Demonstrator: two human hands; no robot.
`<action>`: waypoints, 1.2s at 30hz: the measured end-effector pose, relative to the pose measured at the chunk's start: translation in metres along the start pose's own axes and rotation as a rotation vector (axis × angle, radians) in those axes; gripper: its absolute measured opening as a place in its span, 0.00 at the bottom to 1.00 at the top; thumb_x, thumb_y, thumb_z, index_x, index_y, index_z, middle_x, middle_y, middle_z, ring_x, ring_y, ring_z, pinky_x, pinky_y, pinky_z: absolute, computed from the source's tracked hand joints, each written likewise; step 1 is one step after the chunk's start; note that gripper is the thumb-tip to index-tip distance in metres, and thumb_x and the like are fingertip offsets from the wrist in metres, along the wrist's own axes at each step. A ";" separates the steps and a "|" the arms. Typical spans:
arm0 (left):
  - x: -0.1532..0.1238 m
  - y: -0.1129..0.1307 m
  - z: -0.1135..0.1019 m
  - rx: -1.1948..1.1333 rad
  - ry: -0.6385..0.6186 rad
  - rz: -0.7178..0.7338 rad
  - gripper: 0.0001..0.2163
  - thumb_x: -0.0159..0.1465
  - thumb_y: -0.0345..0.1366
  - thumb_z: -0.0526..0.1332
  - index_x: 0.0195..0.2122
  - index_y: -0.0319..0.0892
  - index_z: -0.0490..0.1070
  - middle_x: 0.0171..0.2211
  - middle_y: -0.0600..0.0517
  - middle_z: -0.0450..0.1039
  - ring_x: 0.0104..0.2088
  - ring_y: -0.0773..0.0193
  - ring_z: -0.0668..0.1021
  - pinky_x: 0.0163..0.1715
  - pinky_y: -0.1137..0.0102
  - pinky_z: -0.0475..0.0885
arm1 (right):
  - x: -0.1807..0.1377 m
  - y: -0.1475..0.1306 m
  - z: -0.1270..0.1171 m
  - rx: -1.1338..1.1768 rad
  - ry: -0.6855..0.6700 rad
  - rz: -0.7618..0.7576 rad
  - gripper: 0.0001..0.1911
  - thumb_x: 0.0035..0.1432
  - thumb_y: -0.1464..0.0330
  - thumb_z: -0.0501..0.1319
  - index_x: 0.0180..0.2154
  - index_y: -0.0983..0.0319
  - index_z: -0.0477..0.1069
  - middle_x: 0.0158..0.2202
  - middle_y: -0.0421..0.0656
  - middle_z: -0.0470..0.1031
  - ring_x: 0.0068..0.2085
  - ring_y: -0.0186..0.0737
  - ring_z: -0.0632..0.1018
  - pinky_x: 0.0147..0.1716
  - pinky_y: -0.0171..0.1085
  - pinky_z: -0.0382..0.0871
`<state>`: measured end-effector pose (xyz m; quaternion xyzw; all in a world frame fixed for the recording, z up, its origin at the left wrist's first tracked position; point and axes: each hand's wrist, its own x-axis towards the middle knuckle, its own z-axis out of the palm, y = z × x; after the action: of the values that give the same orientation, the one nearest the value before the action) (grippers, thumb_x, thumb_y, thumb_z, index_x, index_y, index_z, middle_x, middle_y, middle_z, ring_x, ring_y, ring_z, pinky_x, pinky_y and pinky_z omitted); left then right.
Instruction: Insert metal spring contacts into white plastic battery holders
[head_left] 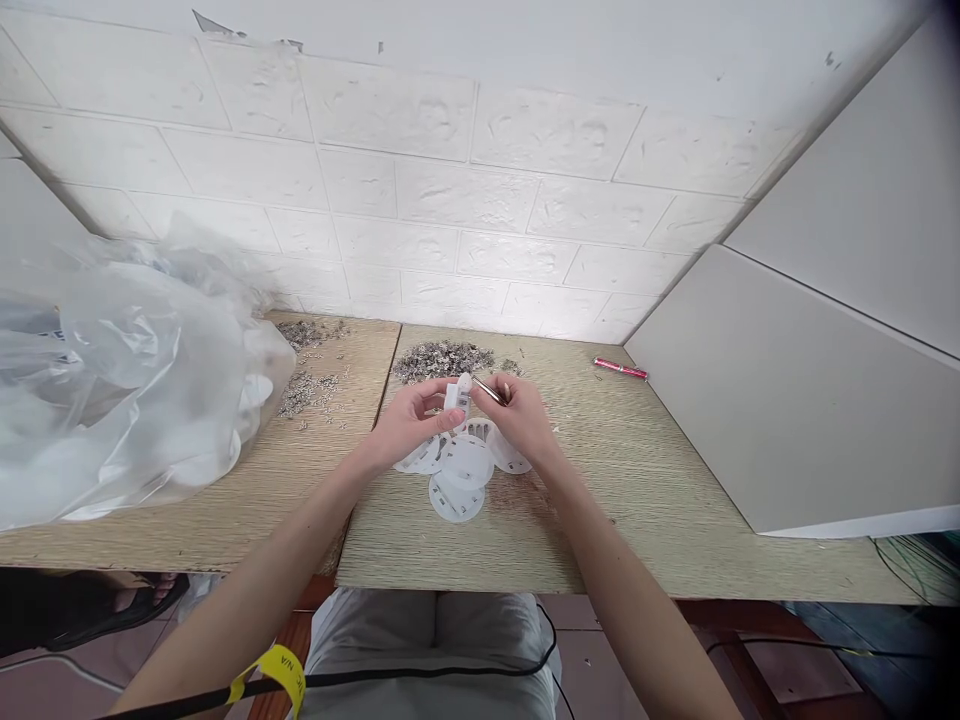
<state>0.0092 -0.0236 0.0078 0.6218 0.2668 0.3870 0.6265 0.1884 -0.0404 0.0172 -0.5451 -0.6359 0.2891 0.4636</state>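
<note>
My left hand (420,418) is closed on a small white plastic part (456,396), held upright over the table. Slim metal tweezers (489,390) are pinched in my right hand (517,412), with their tip against the top of that part. Below both hands lie several round white plastic discs (457,498) with slots and small metal pieces in them, overlapping one another. Just beyond my hands is a heap of small metal clips (442,360). My fingers hide some of the white part and of the discs.
A large clear plastic bag (135,370) of white parts fills the left side. More small metal pieces (307,392) are scattered beside it. A red pen (620,369) lies near the grey panel (795,400) on the right. The white brick-patterned wall (465,210) bounds the wooden table (675,510) behind.
</note>
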 end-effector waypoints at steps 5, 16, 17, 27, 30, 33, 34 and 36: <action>-0.001 0.001 0.002 0.025 0.001 -0.001 0.26 0.56 0.44 0.67 0.55 0.41 0.69 0.42 0.43 0.77 0.44 0.52 0.78 0.36 0.67 0.74 | 0.000 0.001 0.003 -0.009 0.036 0.024 0.14 0.53 0.62 0.60 0.21 0.61 0.62 0.20 0.35 0.57 0.23 0.30 0.59 0.23 0.33 0.51; 0.000 -0.003 0.005 -0.010 0.104 -0.046 0.28 0.50 0.41 0.71 0.52 0.40 0.70 0.39 0.44 0.77 0.39 0.56 0.78 0.35 0.67 0.74 | -0.002 0.001 0.007 -0.016 0.095 0.013 0.15 0.54 0.60 0.60 0.21 0.61 0.64 0.20 0.36 0.57 0.23 0.31 0.58 0.23 0.33 0.52; 0.000 -0.002 0.004 -0.010 0.108 -0.046 0.27 0.50 0.41 0.71 0.51 0.40 0.70 0.39 0.45 0.77 0.39 0.57 0.78 0.34 0.67 0.74 | -0.002 0.001 0.006 -0.013 0.082 0.006 0.16 0.55 0.59 0.61 0.22 0.62 0.65 0.20 0.36 0.58 0.23 0.31 0.58 0.23 0.33 0.52; -0.001 0.011 0.004 -0.093 0.137 -0.053 0.24 0.51 0.48 0.69 0.45 0.37 0.73 0.39 0.44 0.77 0.36 0.58 0.79 0.37 0.65 0.75 | 0.001 0.007 -0.016 -0.193 -0.100 -0.234 0.15 0.64 0.61 0.53 0.34 0.61 0.74 0.25 0.40 0.72 0.27 0.34 0.69 0.28 0.34 0.60; 0.000 0.008 0.003 -0.084 0.124 -0.038 0.24 0.52 0.49 0.68 0.44 0.37 0.74 0.36 0.45 0.77 0.34 0.60 0.79 0.36 0.65 0.75 | 0.001 0.010 -0.016 -0.242 -0.104 -0.318 0.11 0.63 0.63 0.55 0.36 0.60 0.75 0.31 0.41 0.76 0.32 0.36 0.73 0.32 0.35 0.63; 0.000 0.005 0.002 -0.080 0.089 -0.022 0.23 0.54 0.48 0.68 0.45 0.37 0.74 0.35 0.45 0.77 0.33 0.60 0.79 0.36 0.65 0.75 | 0.001 0.012 -0.015 -0.272 -0.074 -0.362 0.11 0.63 0.64 0.55 0.36 0.60 0.76 0.32 0.43 0.76 0.34 0.38 0.74 0.34 0.35 0.64; 0.000 0.005 0.002 -0.082 0.082 -0.017 0.23 0.54 0.48 0.67 0.45 0.37 0.74 0.35 0.45 0.77 0.33 0.61 0.79 0.36 0.66 0.75 | 0.001 0.012 -0.014 -0.282 -0.063 -0.373 0.12 0.64 0.64 0.55 0.36 0.60 0.76 0.32 0.43 0.76 0.34 0.38 0.74 0.34 0.36 0.64; 0.000 0.004 0.002 -0.086 0.077 -0.013 0.23 0.54 0.48 0.67 0.45 0.37 0.74 0.35 0.45 0.77 0.33 0.61 0.79 0.35 0.66 0.75 | 0.001 0.012 -0.015 -0.298 -0.048 -0.390 0.13 0.64 0.64 0.54 0.36 0.60 0.76 0.32 0.44 0.76 0.33 0.39 0.74 0.33 0.36 0.64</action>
<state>0.0102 -0.0247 0.0122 0.5772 0.2780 0.4174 0.6445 0.2066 -0.0391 0.0132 -0.4673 -0.7755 0.1099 0.4100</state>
